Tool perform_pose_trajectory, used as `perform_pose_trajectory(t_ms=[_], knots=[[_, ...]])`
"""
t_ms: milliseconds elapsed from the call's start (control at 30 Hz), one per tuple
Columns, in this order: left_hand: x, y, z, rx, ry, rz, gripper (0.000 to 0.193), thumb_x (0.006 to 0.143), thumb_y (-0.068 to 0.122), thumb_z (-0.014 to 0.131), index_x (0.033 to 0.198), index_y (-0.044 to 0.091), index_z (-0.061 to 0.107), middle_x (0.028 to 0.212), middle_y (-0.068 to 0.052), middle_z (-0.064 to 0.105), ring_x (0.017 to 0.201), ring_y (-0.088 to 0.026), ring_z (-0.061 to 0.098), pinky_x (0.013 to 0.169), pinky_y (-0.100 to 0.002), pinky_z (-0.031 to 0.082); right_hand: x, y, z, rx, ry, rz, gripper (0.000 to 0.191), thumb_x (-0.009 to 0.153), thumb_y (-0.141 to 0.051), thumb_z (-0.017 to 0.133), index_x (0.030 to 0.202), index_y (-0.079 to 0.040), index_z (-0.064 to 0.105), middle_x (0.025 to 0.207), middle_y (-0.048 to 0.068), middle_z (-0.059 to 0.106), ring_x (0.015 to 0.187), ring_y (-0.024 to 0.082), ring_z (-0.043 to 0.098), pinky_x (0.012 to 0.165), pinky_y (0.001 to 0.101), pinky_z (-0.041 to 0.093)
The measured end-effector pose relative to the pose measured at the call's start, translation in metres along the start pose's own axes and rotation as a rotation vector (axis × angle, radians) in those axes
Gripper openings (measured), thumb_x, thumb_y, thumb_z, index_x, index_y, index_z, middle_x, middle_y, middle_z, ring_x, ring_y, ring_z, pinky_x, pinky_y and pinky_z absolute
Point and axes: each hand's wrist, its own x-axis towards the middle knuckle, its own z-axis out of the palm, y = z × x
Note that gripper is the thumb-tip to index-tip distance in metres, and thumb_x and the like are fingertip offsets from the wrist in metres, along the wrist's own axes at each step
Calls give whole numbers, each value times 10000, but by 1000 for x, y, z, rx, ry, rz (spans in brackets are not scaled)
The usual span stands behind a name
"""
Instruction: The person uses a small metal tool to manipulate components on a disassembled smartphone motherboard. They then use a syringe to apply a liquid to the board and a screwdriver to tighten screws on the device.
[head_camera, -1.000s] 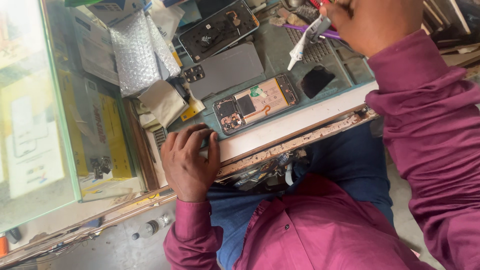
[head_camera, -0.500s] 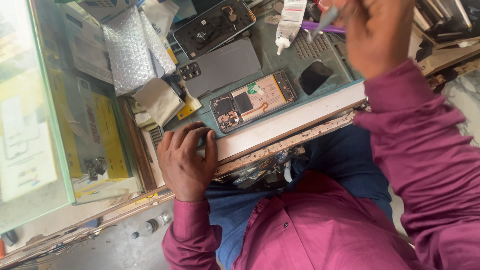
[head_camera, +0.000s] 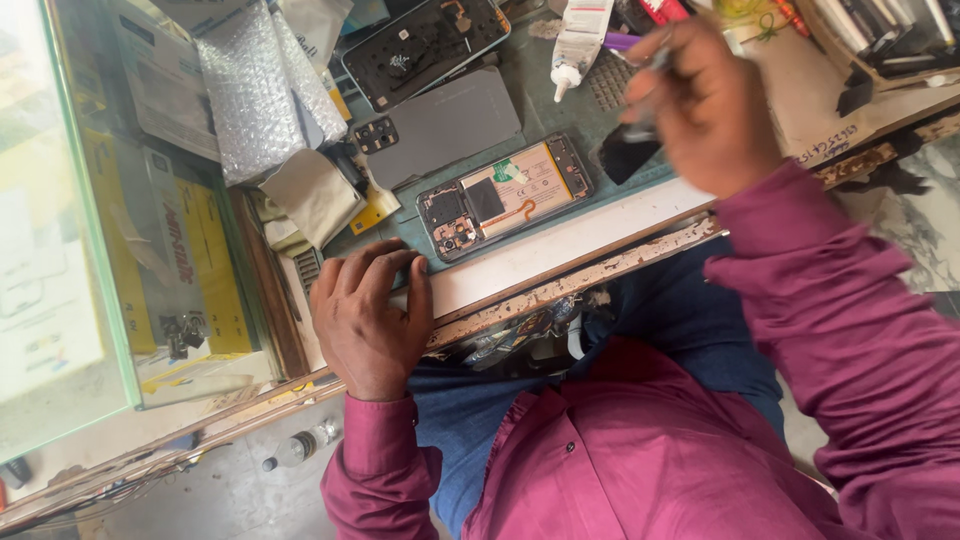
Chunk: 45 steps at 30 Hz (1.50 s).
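The opened phone (head_camera: 505, 196) is lying back-off on the green mat (head_camera: 560, 120) near the counter (head_camera: 560, 250) edge, its battery and bare circuit boards facing up. It is looking light, stiff and fragile, best taken by its long side edges, clear of the exposed parts. The left hand (head_camera: 368, 318) is resting flat beside its lower end, fingers loosely spread, holding nothing. The right hand (head_camera: 708, 105) is hovering above, fingers pinching a thin, blurred tool (head_camera: 652, 62). A grey back cover (head_camera: 445, 125) is lying just behind.
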Motion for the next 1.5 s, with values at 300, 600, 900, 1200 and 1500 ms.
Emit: perform_pose_trajectory(t_ms=[300,600,900,1200,1500], knots=[[-2,15,0,-7,-4,10,52,899,159,783,930,128,754,1063,-13,741,939,-260,643,846,-395,476,-17,-4,-37,-587,19,-302,283,1055,-23,618,1316,47,532,1028,209,678,872,287,682,762,384,540],[-5,30,19,30,-12,9,48,909,157,783,927,123,754,1062,-16,743,930,-264,638,855,-398,480,-25,20,-39,50,-21,9,343,1081,45,671,1377,-13,506,1146,49,619,955,71,616,769,259,551],[12,47,35,41,-26,10,54,916,155,776,941,114,751,1074,-22,742,938,-261,640,866,-398,482,-13,19,-38,329,80,135,309,1110,-75,652,1401,-43,553,952,23,629,706,48,576,581,222,526],[11,16,37,32,-22,0,58,911,156,780,939,112,754,1070,-21,743,932,-262,637,860,-399,481,-16,46,0,357,27,59,272,1094,-139,749,1314,-23,640,1049,58,726,903,87,714,775,216,594],[5,0,14,10,-6,9,50,902,163,784,928,136,751,1073,-9,740,946,-252,643,861,-397,479,-17,11,13,-48,-52,-137,403,1106,-83,726,1428,-35,489,1103,115,768,985,130,755,825,226,593]])
